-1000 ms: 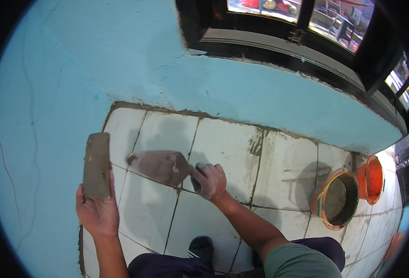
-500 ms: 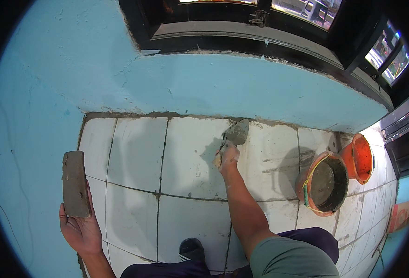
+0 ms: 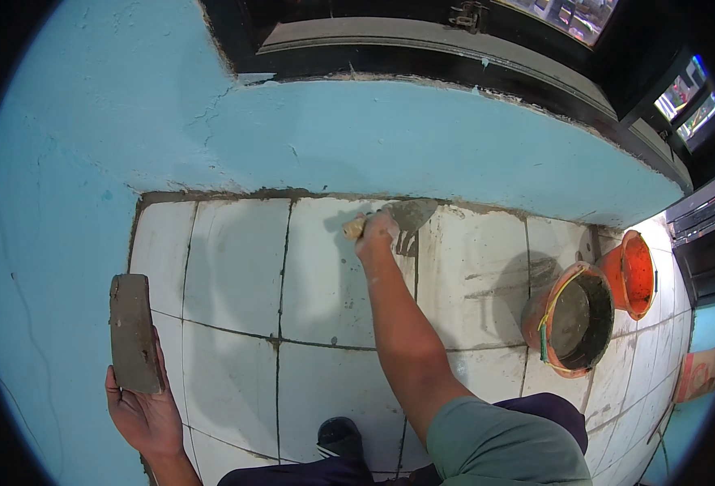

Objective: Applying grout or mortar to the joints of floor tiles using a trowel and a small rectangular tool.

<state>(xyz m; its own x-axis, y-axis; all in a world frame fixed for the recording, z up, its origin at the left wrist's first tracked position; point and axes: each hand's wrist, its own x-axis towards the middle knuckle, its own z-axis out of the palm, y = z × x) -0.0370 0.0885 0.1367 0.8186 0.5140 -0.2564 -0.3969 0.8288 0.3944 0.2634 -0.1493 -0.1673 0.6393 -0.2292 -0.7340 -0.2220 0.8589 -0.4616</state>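
My left hand (image 3: 147, 415) is at the left, palm up, holding a grey, brick-shaped slab (image 3: 137, 334) by its lower end; the slab's long face shows. My right arm reaches to the foot of the blue wall (image 3: 317, 134). There my right hand (image 3: 378, 231) is closed on a trowel (image 3: 411, 216). The trowel's pale handle end sticks out to the left of my fist, and its grey, mortar-smeared blade points right. That blade lies close over the white tiles (image 3: 236, 259) by the mortar strip along the wall; whether it touches them I cannot tell.
To the right stands an orange bucket (image 3: 533, 324) holding grey mortar (image 3: 570, 322). Behind it a second orange bucket (image 3: 638, 275) leans toward me. A dark window frame (image 3: 406, 61) tops the wall. My sandalled foot (image 3: 339, 438) rests on the tiles below.
My right hand has moved left and toward the wall with the trowel, whose blade has turned from pointing up-right to pointing right. The left hand still holds the slab, slightly lower in view.
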